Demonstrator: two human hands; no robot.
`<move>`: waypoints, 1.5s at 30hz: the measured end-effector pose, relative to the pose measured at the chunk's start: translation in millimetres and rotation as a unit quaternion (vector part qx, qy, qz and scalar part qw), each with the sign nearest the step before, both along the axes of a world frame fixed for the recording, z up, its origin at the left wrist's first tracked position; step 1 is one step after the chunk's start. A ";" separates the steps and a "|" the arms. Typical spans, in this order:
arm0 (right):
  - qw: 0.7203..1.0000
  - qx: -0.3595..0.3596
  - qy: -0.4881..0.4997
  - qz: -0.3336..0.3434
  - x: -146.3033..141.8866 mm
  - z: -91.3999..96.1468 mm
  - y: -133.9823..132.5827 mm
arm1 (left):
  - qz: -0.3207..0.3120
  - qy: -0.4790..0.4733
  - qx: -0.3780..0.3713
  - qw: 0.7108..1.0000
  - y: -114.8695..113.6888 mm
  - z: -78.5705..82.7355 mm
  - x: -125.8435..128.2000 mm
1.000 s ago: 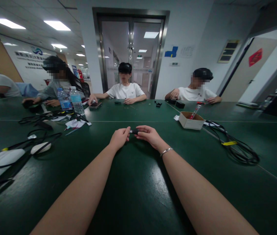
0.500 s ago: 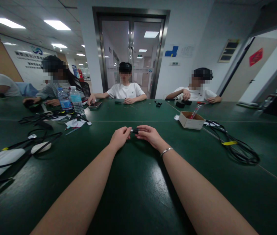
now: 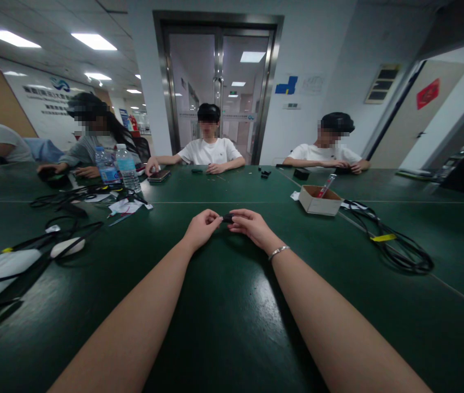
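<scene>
A small dark object [image 3: 227, 218] sits between my two hands, just above the green tabletop [image 3: 224, 305]; its kind is too small to make out. My right hand [image 3: 251, 225] grips its right end between thumb and fingers, hiding part of it. At its left end, my left hand [image 3: 204, 226] is closed in a pinch, with thumb and forefinger pressed together against that end. A silver bracelet [image 3: 279, 252] circles my right wrist.
Right of my hands stand a small open box [image 3: 321, 206] and a coiled black cable [image 3: 406, 259]. Leftward are cables, papers [image 3: 124, 207], a white mouse-shaped item [image 3: 68, 248] and two water bottles [image 3: 128, 169]. Several people sit across the table.
A shiny silver bit at the object's left end no longer shows, and my left fingertips now sit closer to the dark part. The person at far right lowered a raised hand.
</scene>
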State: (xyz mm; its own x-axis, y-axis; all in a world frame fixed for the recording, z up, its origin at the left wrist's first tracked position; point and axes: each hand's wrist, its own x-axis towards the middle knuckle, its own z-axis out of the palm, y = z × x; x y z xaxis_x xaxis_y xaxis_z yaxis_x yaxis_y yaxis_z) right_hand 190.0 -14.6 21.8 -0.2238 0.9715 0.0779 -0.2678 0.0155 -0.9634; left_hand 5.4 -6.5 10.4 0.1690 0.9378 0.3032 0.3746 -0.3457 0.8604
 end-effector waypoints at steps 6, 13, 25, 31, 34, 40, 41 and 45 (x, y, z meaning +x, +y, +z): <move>1.000 -0.010 -0.001 -0.013 -0.4 0.7 0.6 | -0.012 -0.021 0.024 0.999 -0.4 0.1 1.3; 0.999 -0.020 0.002 -0.025 -1.4 0.8 1.3 | -0.029 -0.024 0.050 0.998 -1.5 -0.5 2.0; 1.000 -0.018 -0.003 -0.023 -1.5 -1.5 3.8 | 0.005 0.037 0.072 0.997 -6.9 5.0 3.6; 0.999 -0.021 -0.002 -0.026 -2.2 -0.3 2.8 | 0.002 0.029 0.076 0.997 -3.9 1.1 3.0; 0.999 -0.022 -0.001 -0.026 -2.3 0.0 2.4 | 0.001 0.013 0.061 0.998 -1.8 -1.4 3.5; 0.999 -0.027 -0.007 -0.034 -2.8 0.3 2.5 | -0.019 0.024 -0.020 0.999 -0.5 -2.1 2.0; 0.999 -0.027 -0.007 -0.033 -2.9 0.4 2.5 | -0.020 0.036 -0.023 0.999 -0.5 -2.1 1.5; 0.999 -0.025 -0.004 -0.024 -3.4 1.5 1.6 | -0.014 0.062 -0.012 0.998 -0.3 -2.6 0.7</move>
State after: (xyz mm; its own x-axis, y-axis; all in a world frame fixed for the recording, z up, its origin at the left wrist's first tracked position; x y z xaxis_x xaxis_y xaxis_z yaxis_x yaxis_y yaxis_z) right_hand 186.7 -13.0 23.3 -0.1768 0.9839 0.0265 -0.2600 -0.0208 -0.9654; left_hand 6.1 -6.7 7.8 0.2293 0.9392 0.2557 0.4699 -0.3369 0.8159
